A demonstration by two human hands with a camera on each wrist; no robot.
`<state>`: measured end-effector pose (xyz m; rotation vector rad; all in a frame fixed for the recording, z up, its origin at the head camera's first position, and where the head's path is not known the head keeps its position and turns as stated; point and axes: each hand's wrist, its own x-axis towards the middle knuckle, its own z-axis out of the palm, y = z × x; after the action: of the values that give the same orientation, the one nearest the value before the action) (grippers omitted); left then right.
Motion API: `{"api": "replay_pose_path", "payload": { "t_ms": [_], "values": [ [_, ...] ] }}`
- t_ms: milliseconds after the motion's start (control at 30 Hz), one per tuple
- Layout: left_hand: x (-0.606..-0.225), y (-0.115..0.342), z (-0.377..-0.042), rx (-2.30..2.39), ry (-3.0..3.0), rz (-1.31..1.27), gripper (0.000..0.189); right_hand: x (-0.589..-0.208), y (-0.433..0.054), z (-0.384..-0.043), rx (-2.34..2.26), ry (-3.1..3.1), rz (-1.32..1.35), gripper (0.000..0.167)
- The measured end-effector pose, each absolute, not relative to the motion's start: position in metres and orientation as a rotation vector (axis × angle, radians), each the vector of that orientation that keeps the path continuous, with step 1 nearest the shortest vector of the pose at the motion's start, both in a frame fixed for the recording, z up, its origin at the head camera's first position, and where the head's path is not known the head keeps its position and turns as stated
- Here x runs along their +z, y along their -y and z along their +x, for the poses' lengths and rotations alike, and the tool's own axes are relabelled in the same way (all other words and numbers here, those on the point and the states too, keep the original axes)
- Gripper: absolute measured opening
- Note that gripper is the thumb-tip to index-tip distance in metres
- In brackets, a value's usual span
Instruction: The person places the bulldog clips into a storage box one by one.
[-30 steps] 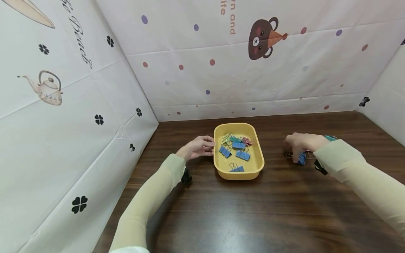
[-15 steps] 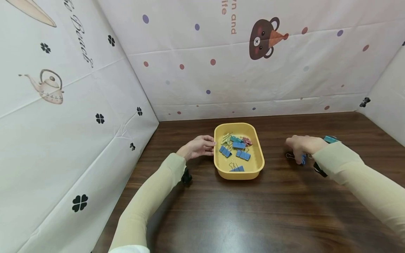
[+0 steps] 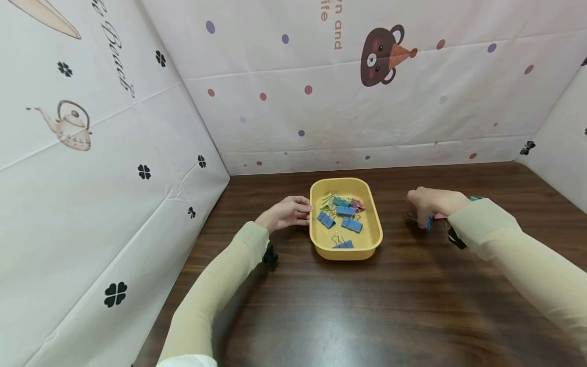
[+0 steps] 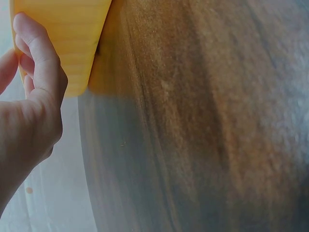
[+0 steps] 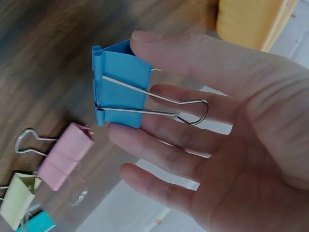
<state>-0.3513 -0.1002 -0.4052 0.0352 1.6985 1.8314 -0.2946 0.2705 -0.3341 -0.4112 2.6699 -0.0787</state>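
Note:
My right hand (image 3: 435,203) hovers low over the table right of the yellow tray. Between its thumb and fingers it pinches a blue binder clip (image 5: 121,87), wire handles pointing toward the palm. In the head view the hand hides most of this clip. My left hand (image 3: 288,213) rests its fingers against the left wall of the yellow tray (image 3: 377,229); they lie near the rim in the left wrist view. Inside the tray are several blue binder clips (image 3: 352,225), a teal one (image 3: 341,202), a pink one (image 3: 357,205) and a pale green one (image 3: 327,201).
Loose on the wooden table (image 3: 321,306) near my right hand lie a pink binder clip (image 5: 66,157), a pale yellow one (image 5: 18,199) and a teal one (image 5: 37,222). Printed white sheeting (image 3: 275,117) walls the table at the back and sides.
My right hand has shifted left and away from me, the blue binder clip moving with it. A pink binder clip now shows beneath the wrist. The left hand and tray stay put.

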Motion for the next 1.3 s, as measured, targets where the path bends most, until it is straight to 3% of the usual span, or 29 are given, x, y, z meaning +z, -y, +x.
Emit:
{"api": "replay_pose_path", "payload": {
  "t_ms": [300, 633, 1300],
  "values": [
    [-0.405, 0.101, -0.351, 1.825, -1.701, 0.049, 0.008, -0.324, -0.258, -0.305, -0.13, -2.68, -0.571, 0.029],
    [-0.405, 0.1, -0.351, 1.836, -1.69, 0.055, 0.008, -0.305, -0.237, -0.311, -0.123, -2.725, -0.664, 0.048],
    [-0.406, 0.1, -0.351, 1.836, -1.7, 0.043, 0.008, -0.288, -0.189, -0.316, -0.202, -2.782, -0.759, 0.047]
  ]
}}
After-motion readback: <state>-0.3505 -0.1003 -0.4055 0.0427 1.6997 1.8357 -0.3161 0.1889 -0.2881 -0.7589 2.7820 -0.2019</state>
